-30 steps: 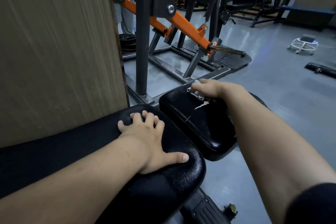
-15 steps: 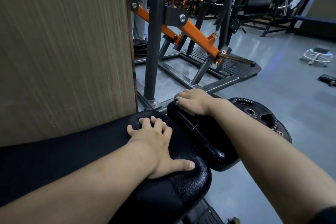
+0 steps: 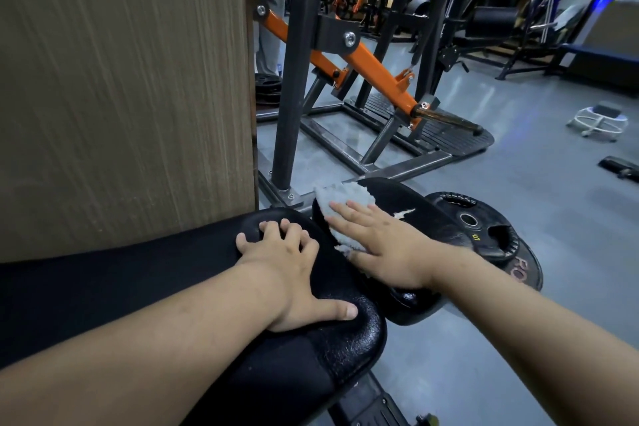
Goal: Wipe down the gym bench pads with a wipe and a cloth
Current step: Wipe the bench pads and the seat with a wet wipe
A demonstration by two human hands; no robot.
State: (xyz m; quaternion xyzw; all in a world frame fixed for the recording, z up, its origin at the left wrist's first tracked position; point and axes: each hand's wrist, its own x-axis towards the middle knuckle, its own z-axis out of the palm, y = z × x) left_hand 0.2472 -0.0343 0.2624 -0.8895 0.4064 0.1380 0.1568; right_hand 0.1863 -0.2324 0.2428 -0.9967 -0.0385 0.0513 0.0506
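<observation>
the right hand (image 3: pixel 383 246) lies flat, fingers straight and close together, pressing a white cloth (image 3: pixel 342 199) onto the small pad (image 3: pixel 392 192). it could be the wipe instead, i cannot tell which. the cloth sits at the pad's far left part, partly under the fingers, with its far edge showing beyond the fingertips and a bit peeking out near the thumb. the left hand (image 3: pixel 290 263) holds nothing. it rests spread on the end of the long pad (image 3: pixel 155 273), fingertips bent a little against the surface, thumb out to the side, and seems to brace the body.

the cloth looks soft, limp and light, so it will likely bunch or slide out unless the flat palm keeps weight over its middle. pressing it down suits it better than pinching a corner. the pads look like firm foam under grainy vinyl, which should give a little and may be slick once damp. a white tear (image 3: pixel 404 213) in the small pad lies just beside the fingers, and the cloth could snag there, so light strokes along it seem wise.

a weight plate (image 3: pixel 491 235) lies just past the small pad, and a wood panel (image 3: pixel 121 97) stands behind the long one.
</observation>
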